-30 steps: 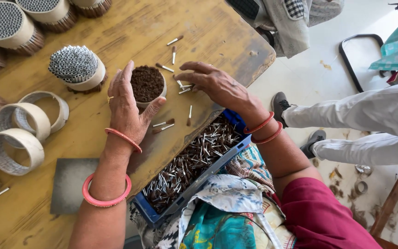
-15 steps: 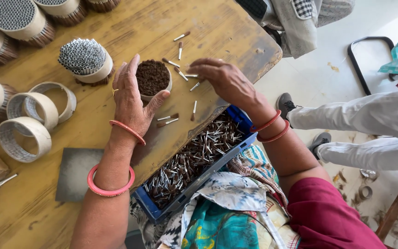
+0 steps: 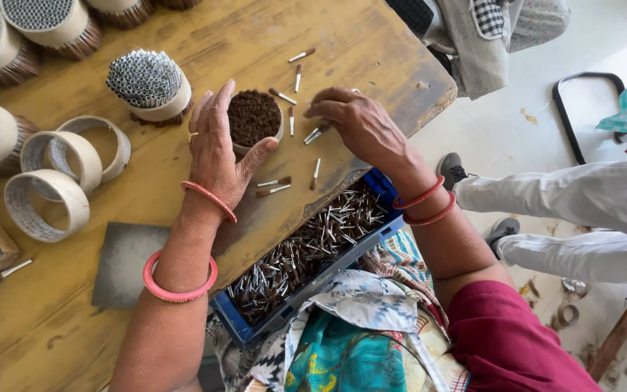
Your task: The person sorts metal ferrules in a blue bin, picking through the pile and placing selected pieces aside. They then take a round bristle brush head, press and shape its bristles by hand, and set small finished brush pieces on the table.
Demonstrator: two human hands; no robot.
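My left hand (image 3: 219, 149) cups a cardboard ring packed with brown bristle brush heads (image 3: 254, 116), thumb on its near side and fingers on its left. My right hand (image 3: 361, 127) lies palm down just right of the ring. Its fingertips are curled onto small brush heads (image 3: 313, 136), whose metal ends stick out from under them. More loose brush heads (image 3: 273, 186) lie on the wooden table (image 3: 371, 43) around both hands.
A blue crate (image 3: 375, 236) full of metal brush heads sits on my lap against the table edge. Left of the hands stand a bundle of silver tubes (image 3: 146, 83), empty rings (image 3: 45, 199), a grey pad (image 3: 128, 261) and further bundles. Another person's legs (image 3: 582, 210) are at the right.
The view has shifted a little. My left hand stays on the ring. My right hand's fingers have curled in over the loose brush heads beside it.
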